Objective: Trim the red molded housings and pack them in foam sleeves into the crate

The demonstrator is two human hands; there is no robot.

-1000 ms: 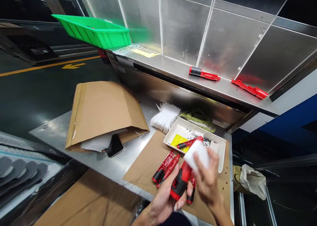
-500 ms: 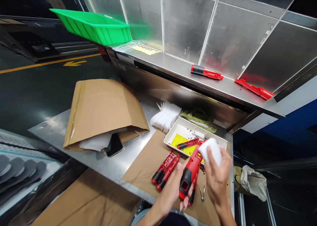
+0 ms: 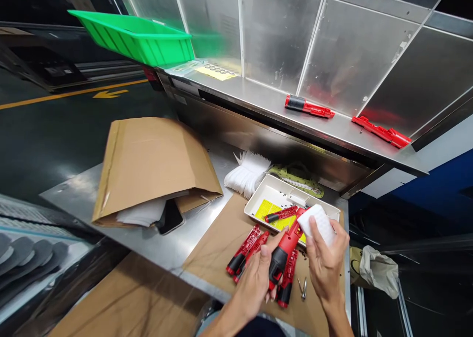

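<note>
My left hand is closed around a red and black plastic tool housing, which is tilted with its red end up and to the right. Pinched in my right hand is a folded white cloth, pressed to the upper end of the housing. Under and beside the left hand lie more red and black housing halves on a cardboard sheet. Another half rests just right of the held one. Behind my hands, a white tray holds a small red and black half, a yellow sheet and tiny dark bits.
A brown cardboard box with white sheets and a phone stands left. White cloths are stacked behind. Two red housing halves lie on the metal shelf, near a green bin. Small metal bits lie near my right wrist.
The held housing has rolled in my left hand, so the square opening at its lower end now turns away. The white cloth stays at its upper end.
</note>
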